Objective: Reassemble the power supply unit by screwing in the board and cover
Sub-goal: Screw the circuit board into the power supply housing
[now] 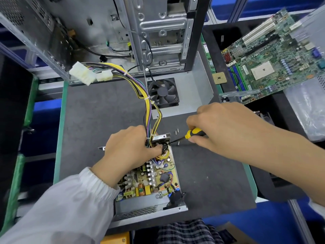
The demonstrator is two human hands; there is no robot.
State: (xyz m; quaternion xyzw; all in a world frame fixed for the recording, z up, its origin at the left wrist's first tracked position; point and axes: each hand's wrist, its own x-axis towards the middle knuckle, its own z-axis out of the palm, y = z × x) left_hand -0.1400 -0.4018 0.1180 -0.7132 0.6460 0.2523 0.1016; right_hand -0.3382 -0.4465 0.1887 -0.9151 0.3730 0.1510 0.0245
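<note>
The power supply's metal case (151,206) lies on the dark mat with its yellow circuit board (153,178) exposed. My left hand (130,150) rests on the board's far end, fingers curled round the wire bundle (151,110) where it leaves the case. My right hand (223,127) grips a yellow-and-black screwdriver (191,133), its tip at the case's far right corner. A few loose screws (177,132) lie on the mat beside that corner. The flat grey cover with its black fan (164,93) lies behind.
An open computer tower (158,32) stands at the back. A green motherboard (274,59) and a loose CPU (219,78) sit at the right. White connectors (88,74) end the wire bundle at the left. Plastic bags (307,106) lie at the far right.
</note>
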